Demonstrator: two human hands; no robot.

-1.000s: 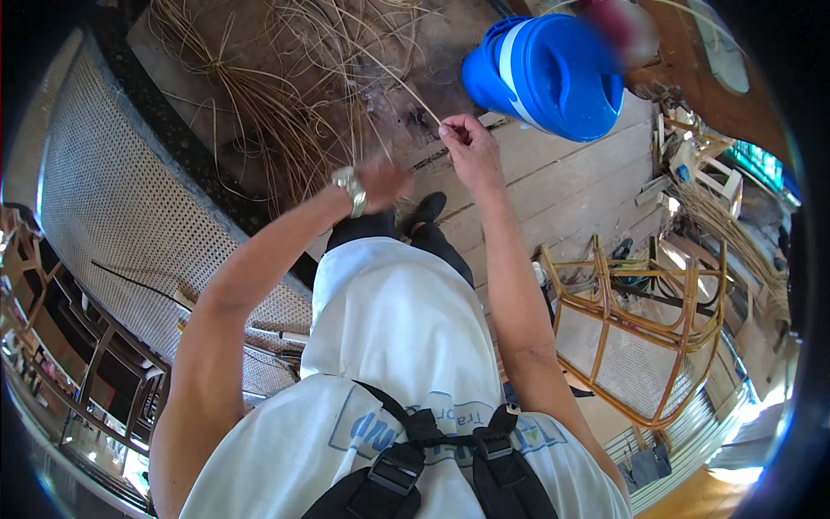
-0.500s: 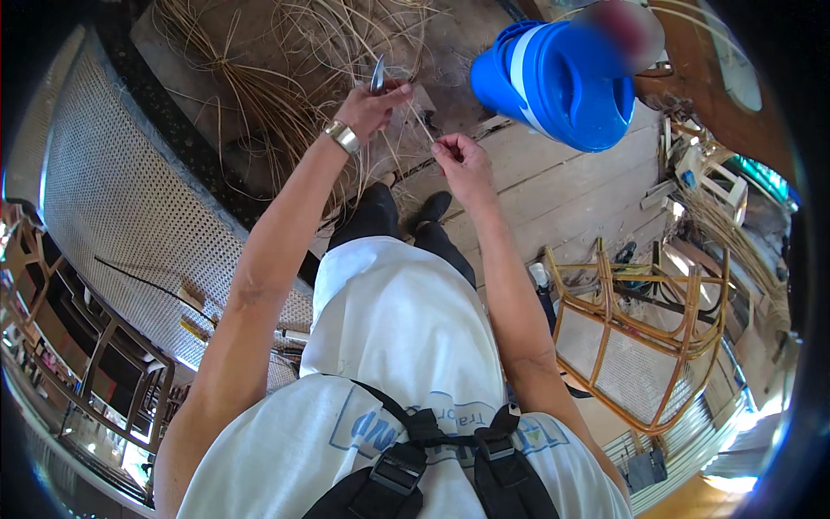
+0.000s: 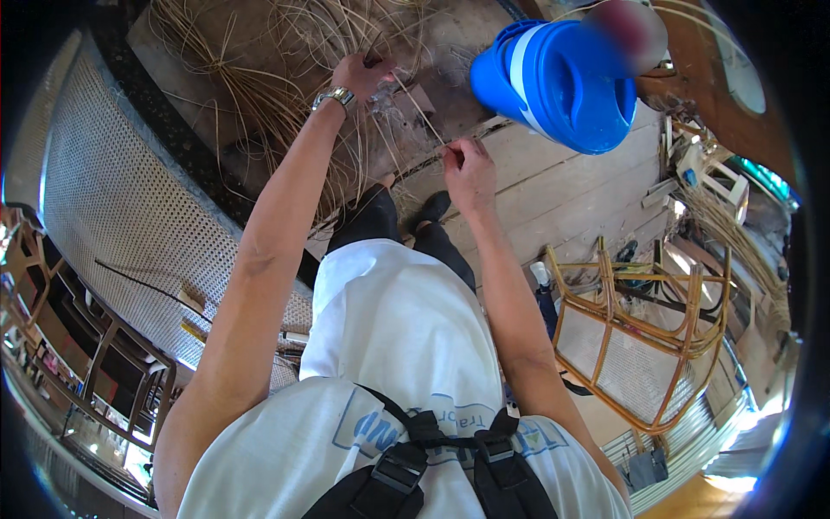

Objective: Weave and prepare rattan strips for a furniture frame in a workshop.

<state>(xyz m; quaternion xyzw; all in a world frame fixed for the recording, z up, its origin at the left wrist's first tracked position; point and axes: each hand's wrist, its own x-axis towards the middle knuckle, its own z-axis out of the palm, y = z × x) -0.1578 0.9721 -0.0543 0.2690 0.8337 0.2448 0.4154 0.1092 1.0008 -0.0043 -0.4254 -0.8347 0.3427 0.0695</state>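
In the upper middle of the frame, a thin cane strand runs between the two hands. The right hand pinches its lower end; the left hand is near its upper part, but its grip cannot be told. This strand looks only part-handled, and the loose bundle of strands at upper left seems left unworked.

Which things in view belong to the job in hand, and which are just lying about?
Likely in the job:
thin strand, pinched in the right hand, running toward the left hand
bundled strands nearby

Apparently lying about:
blue container
chair
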